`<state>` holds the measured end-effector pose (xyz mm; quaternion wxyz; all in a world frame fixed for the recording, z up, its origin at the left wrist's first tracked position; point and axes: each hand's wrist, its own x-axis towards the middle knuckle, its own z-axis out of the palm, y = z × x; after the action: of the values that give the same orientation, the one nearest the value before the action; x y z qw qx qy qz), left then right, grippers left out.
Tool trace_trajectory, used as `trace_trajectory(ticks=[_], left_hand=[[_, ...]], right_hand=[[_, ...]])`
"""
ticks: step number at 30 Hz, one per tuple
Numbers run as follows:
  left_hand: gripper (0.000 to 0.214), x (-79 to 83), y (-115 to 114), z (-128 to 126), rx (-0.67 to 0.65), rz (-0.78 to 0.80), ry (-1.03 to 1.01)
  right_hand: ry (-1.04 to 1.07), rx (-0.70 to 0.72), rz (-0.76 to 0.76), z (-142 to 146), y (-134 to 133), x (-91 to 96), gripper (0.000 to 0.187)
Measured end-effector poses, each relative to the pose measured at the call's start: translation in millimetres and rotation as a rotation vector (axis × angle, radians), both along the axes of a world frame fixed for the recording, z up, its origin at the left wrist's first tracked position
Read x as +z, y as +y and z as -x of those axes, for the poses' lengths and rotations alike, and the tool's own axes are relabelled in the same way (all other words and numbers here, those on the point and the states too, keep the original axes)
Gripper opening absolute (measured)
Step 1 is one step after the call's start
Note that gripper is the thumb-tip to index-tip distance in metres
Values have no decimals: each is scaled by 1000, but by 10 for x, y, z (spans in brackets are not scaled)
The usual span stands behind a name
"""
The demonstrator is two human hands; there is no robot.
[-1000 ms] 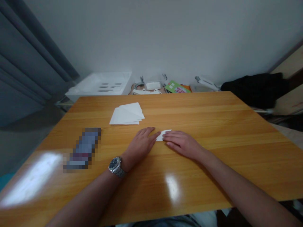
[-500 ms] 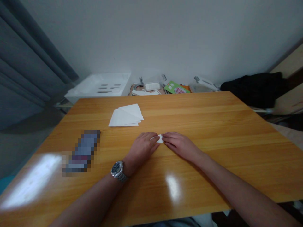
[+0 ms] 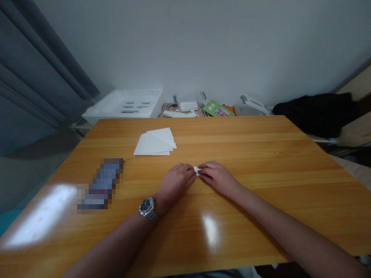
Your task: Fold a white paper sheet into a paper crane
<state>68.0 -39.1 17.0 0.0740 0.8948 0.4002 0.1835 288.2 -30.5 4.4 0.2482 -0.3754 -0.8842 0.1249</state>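
A small white piece of paper (image 3: 196, 170) lies at the middle of the wooden table (image 3: 246, 146), mostly covered by fingers. My left hand (image 3: 178, 179), with a metal watch (image 3: 147, 208) on its wrist, is closed on the paper's left side. From the right, my right hand (image 3: 217, 177) pinches the other side between thumb and fingers. Only a narrow bit of the paper shows between the two hands, so its full shape is hidden.
Several white paper sheets (image 3: 155, 142) lie in a loose stack behind my left hand. A pixelated phone-like object (image 3: 102, 183) rests at the left. Beyond the far edge are a white foam tray (image 3: 121, 102), a green booklet (image 3: 217, 108) and black cloth (image 3: 315, 114).
My left fingers have curled further over the paper, and less of it shows. My right hand stays nearly in place. The view has shifted slightly.
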Motion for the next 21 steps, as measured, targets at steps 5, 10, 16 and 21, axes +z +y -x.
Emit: trace_trajectory(ticks=[5, 10, 16, 21], left_hand=[[12, -35, 26, -13, 68, 64, -117], [8, -110, 77, -54, 121, 112, -317], [12, -214, 149, -43, 150, 194, -427], [10, -258, 163, -44, 147, 182, -392]], right_hand=[[56, -35, 97, 40, 47, 78, 9], [100, -111, 236, 86, 104, 176, 8], [94, -143, 250, 130, 169, 202, 13], [47, -133, 176, 136, 117, 179, 10]])
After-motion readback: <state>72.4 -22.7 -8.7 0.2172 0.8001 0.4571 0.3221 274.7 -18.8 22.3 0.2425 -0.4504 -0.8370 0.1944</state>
